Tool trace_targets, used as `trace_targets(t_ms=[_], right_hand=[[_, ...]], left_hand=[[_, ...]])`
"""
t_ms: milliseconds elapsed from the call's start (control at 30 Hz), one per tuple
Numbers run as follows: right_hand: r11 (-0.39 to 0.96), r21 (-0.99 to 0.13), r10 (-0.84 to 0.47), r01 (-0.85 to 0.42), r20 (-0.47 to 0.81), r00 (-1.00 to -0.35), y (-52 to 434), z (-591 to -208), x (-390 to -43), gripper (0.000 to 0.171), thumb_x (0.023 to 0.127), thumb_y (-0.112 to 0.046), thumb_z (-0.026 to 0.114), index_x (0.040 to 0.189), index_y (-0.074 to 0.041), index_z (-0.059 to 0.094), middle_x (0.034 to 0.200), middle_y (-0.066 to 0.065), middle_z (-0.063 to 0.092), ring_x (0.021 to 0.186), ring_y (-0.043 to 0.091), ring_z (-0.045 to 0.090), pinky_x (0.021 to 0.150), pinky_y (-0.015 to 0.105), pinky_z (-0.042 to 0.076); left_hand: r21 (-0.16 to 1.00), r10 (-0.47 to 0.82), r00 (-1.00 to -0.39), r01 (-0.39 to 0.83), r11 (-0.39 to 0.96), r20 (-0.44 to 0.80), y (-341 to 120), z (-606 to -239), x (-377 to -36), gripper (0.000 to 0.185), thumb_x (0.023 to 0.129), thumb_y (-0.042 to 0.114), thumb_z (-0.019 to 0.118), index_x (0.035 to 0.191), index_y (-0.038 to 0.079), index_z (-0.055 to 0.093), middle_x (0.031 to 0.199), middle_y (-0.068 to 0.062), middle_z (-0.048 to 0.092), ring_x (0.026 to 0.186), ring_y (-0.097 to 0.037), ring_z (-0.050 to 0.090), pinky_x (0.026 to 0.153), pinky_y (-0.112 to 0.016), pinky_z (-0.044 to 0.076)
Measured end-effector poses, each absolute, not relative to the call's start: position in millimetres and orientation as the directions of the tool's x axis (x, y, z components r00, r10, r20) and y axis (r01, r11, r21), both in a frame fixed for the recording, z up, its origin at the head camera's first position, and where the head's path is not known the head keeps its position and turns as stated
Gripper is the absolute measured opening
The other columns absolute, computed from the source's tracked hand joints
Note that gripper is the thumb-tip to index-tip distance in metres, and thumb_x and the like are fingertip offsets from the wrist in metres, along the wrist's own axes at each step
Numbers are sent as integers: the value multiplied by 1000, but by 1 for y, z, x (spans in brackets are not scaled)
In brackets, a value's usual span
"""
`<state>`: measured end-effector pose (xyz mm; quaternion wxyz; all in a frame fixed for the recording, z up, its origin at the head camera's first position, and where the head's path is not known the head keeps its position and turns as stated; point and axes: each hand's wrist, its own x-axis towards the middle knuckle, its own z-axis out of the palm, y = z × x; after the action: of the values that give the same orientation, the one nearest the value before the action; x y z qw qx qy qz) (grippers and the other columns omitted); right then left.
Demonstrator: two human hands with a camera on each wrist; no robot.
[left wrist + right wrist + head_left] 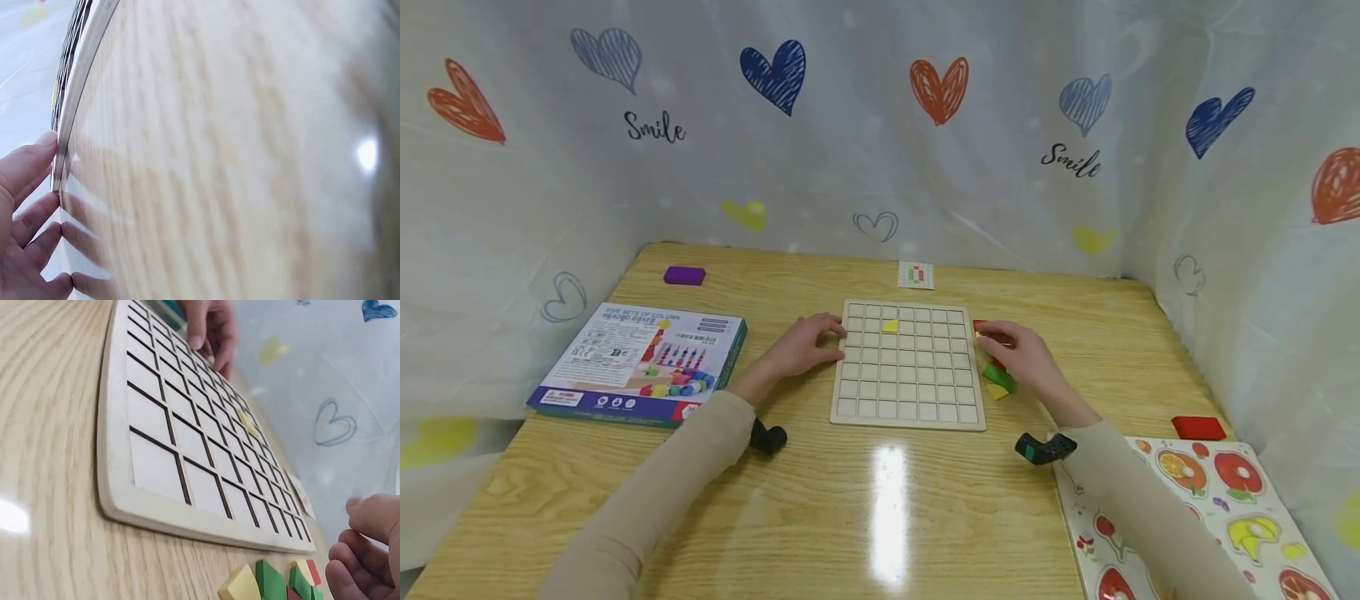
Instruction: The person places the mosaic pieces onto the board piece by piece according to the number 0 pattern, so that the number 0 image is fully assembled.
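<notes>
Left grip: the left hand (805, 343), fingers loosely bent and parted, thumb and fingertips against the near-left side of the grid board (887, 410); touching the edge rather than clamped round it.
Right grip: the right hand (1022, 354) is part-open, thumb apart from bent fingers, over loose pieces just beside the board's right edge; no piece visible in it, fingertip contact cannot be told.
Grid board: flat on the worktop (820, 500), mid-desk between both hands; pale, wood-like, rounded corners, square cells ruled by dark grooves.
Yellow piece: a small yellow piece (890, 326), looks triangular, lies on the board in the second row from the far edge.
Loose pieces: a green block (998, 377) and a yellow wedge (997, 391) in front, red ones partly hidden; chunky, flat-faced, sharp-edged, smooth matt paint.
Pattern card: the card (916, 275) lies beyond the board, red and green squares printed.
Slip risk: the glossy wood-grain could let the board slide if the left hand pushes unevenly, perhaps jarring the yellow piece.
Crowding risk: pieces lie so close together that a careless pinch could scatter neighbours.
</notes>
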<state>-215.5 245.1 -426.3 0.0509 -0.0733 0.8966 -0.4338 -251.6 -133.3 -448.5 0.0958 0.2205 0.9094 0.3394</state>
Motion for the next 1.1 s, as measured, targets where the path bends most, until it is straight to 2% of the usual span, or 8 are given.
trace_targets(t_ms=[100,300,533,633,733,933,1100], right_hand=[[633,-772,-148,-58,-46,-988,258,-425,-205,42,98,-33,60,131,-8,61,129,12,61,113,28,58,95,46,49],[672,-739,-172,-36,-108,-979,273,-425,-178,39,97,-34,61,126,-8,65,127,12,63,114,29,60,96,46,49],[746,-663,-193,-56,-135,-972,279,-426,-158,30,96,-30,64,113,-6,70,106,6,69,92,19,61,79,32,51],[737,-674,-203,-51,-149,-968,280,-427,-154,28,96,-28,65,111,-5,71,103,6,69,88,17,59,73,28,50],[727,-686,-202,-38,-161,-966,281,-429,-152,30,96,-29,65,114,-5,69,109,8,68,92,18,60,75,29,51],[722,-691,-178,-34,-137,-974,279,-433,-153,39,96,-29,65,124,-3,65,121,15,64,105,27,62,86,39,53],[728,-683,-175,-57,-104,-979,276,-435,-154,37,94,-24,68,123,-1,65,116,15,66,101,25,64,84,37,54]], left_hand=[[660,466,-884,338,671,-20,-134,-448,-251,34,92,19,70,122,5,64,146,-18,45,142,-34,31,118,-55,8],[662,471,-882,340,668,-22,-134,-448,-248,33,92,19,70,121,5,63,146,-18,46,141,-35,32,118,-56,8],[672,457,-889,316,670,-37,-134,-449,-247,33,93,21,69,121,6,63,147,-17,45,142,-34,30,119,-54,7],[672,461,-887,325,665,-27,-135,-448,-247,32,92,20,70,120,5,63,147,-18,45,142,-35,31,118,-55,8],[670,468,-884,339,660,-14,-136,-449,-247,32,92,19,70,120,5,63,146,-18,45,141,-34,32,118,-56,8],[675,472,-881,345,652,-6,-135,-447,-247,32,92,19,70,121,5,64,146,-17,45,141,-34,32,118,-56,8],[677,472,-882,343,651,-7,-134,-446,-248,32,92,19,70,121,6,64,147,-17,45,142,-34,31,118,-55,8]])
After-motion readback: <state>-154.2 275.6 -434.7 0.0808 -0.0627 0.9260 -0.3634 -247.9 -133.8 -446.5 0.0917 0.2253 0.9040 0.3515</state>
